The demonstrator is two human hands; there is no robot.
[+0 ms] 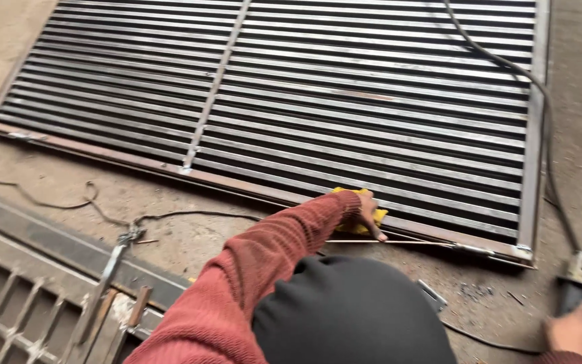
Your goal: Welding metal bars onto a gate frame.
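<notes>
A large steel grille point(372, 101) of many horizontal slats lies flat on the concrete floor. My left hand point(368, 210), at the end of a red knitted sleeve, presses a yellow cloth point(379, 217) against the grille's rusty near frame bar point(237, 183). A thin metal rod point(426, 243) lies along that bar just below my fingers. At the bottom right corner my right hand point(577, 332) rests on a dark tool point(577, 293) on the floor, and the frame edge cuts the hand off. My black-clad knee point(352, 310) fills the lower middle.
A black cable point(507, 64) runs over the grille's right side and down to the dark tool. Another metal gate section point(8, 303) lies at the lower left, with a clamp-like tool point(112, 266) and a wooden-handled tool point(137, 307) on it. Thin wire point(190, 214) trails across the floor.
</notes>
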